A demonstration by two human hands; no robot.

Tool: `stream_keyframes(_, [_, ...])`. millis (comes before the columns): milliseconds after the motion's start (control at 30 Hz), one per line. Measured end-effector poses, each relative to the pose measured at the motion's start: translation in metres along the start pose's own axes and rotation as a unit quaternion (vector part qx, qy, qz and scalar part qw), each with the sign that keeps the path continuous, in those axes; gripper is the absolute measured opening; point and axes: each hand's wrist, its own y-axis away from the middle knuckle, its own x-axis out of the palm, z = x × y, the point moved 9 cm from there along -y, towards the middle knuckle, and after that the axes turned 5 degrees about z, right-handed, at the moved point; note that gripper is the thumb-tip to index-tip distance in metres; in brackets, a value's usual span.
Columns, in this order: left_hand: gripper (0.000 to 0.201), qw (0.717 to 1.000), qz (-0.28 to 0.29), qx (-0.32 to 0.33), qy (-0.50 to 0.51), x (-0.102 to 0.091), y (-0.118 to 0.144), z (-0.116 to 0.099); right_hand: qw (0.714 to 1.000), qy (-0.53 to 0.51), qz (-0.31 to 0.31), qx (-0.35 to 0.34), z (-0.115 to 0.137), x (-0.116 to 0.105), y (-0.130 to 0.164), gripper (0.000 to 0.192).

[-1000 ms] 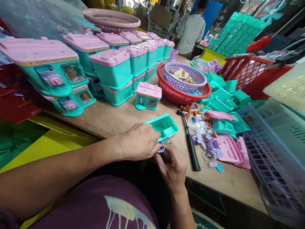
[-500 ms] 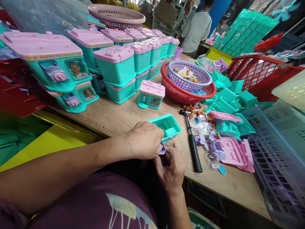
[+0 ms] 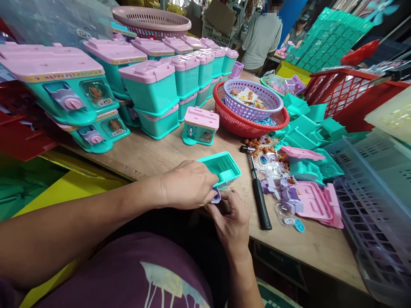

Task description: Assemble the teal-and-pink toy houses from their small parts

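Note:
Both hands meet at the table's near edge around a small purple plastic part (image 3: 216,196). My left hand (image 3: 189,184) is closed on its left side, knuckles up, with most fingertips hidden. My right hand (image 3: 231,219) pinches the same part from the right with thumb and fingers. Just beyond them an uncovered turquoise box (image 3: 229,170) lies with its hollow inside showing, partly behind my left hand. Farther back stands a small turquoise pet house with a pink lid (image 3: 201,125). To the right of my right hand lies a hammer with a black grip (image 3: 261,203).
Stacked pet houses (image 3: 150,90) fill the left and back of the table. A purple basket (image 3: 253,99) sits inside a red basket (image 3: 221,113). Right of the hammer are loose purple parts (image 3: 290,194), pink lids (image 3: 316,201) and a bluish crate (image 3: 372,205). Two people are in the background.
The view has shifted slightly. Both hands stay together on the purple part, and a little more of it shows between the fingers.

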Motion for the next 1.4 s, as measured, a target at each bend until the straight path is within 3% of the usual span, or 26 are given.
stream_keyframes(200, [0.022, 0.999, 0.044, -0.004, -0.013, 0.000, -0.003, -0.001, 0.999, 0.033, 0.011, -0.032, 0.005, 0.003, 0.000, 0.015])
stream_keyframes(500, [0.023, 0.998, 0.044, -0.035, -0.013, -0.002, -0.004, -0.001, 0.998, 0.043, 0.000, -0.037, 0.007, 0.000, 0.002, 0.015])
stream_keyframes(667, [0.023, 0.999, 0.049, 0.019, -0.013, 0.000, -0.001, -0.004, 1.000, -0.003, 0.000, -0.012, 0.000, 0.001, -0.003, 0.014])
stream_keyframes(800, [0.026, 0.996, 0.029, 0.077, 0.022, -0.005, 0.010, -0.001, 0.999, -0.020, -0.003, 0.036, -0.011, 0.000, -0.005, 0.026])
stream_keyframes(900, [0.027, 0.993, 0.037, 0.104, 0.044, -0.006, 0.016, 0.003, 0.999, 0.049, 0.000, 0.007, -0.003, -0.014, -0.012, 0.033])
stream_keyframes(1000, [0.036, 0.993, 0.028, 0.114, 0.005, -0.003, 0.015, 0.002, 0.986, 0.146, -0.010, -0.075, 0.016, -0.039, -0.026, 0.042])
stream_keyframes(1100, [0.042, 0.993, 0.006, 0.101, -0.065, 0.004, 0.009, 0.000, 0.966, 0.180, 0.102, -0.157, 0.026, -0.033, -0.044, 0.052])
stream_keyframes(1200, [0.040, 0.989, -0.018, 0.110, -0.095, 0.009, 0.006, -0.003, 0.938, 0.170, 0.228, -0.199, 0.024, -0.011, -0.053, 0.040])
stream_keyframes(1267, [0.040, 0.988, -0.034, 0.117, -0.095, 0.008, 0.006, -0.003, 0.931, 0.157, 0.258, -0.202, 0.022, -0.001, -0.055, 0.034])
stream_keyframes(1400, [0.042, 0.988, -0.044, 0.111, -0.096, 0.004, 0.005, -0.002, 0.935, 0.133, 0.258, -0.203, 0.022, 0.006, -0.057, 0.029])
